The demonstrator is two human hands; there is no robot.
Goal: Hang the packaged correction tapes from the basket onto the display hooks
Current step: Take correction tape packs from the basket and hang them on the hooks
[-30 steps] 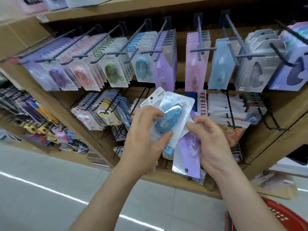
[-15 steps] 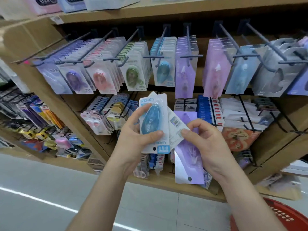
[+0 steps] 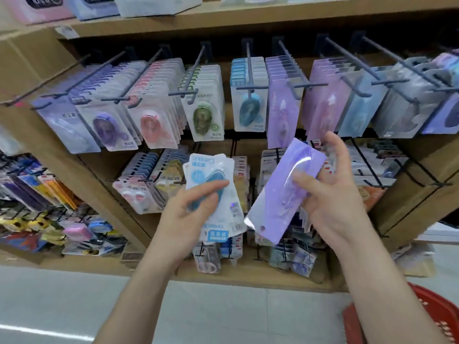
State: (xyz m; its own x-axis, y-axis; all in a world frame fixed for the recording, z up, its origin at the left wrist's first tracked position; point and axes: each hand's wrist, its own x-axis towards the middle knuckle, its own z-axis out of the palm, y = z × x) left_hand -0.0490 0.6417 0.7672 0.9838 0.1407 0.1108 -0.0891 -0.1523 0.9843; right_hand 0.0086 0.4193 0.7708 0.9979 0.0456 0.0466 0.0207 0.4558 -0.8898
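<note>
My left hand (image 3: 188, 214) grips a small stack of white packs with a blue correction tape (image 3: 211, 175) on the front one, thumb across the blister. My right hand (image 3: 330, 194) holds a long purple pack (image 3: 280, 194), tilted, thumb on its blister. The two hands are apart in front of the lower rows. Above them, black display hooks (image 3: 250, 70) carry rows of hanging packs: purple, pink, green, blue and lilac. A hook with matching lilac packs (image 3: 283, 112) hangs just above the purple pack. The red basket (image 3: 432, 316) shows at the bottom right corner.
A wooden shelf frame (image 3: 248, 18) runs above the hooks, with boxes on top. Lower hooks hold more small packs (image 3: 139, 184). To the left, another bay holds colourful goods (image 3: 37, 194). Grey floor (image 3: 74, 306) lies below.
My hands have moved apart: the right one pulled the purple pack out from behind the blue ones and swung it up to the right. The view tilted up slightly.
</note>
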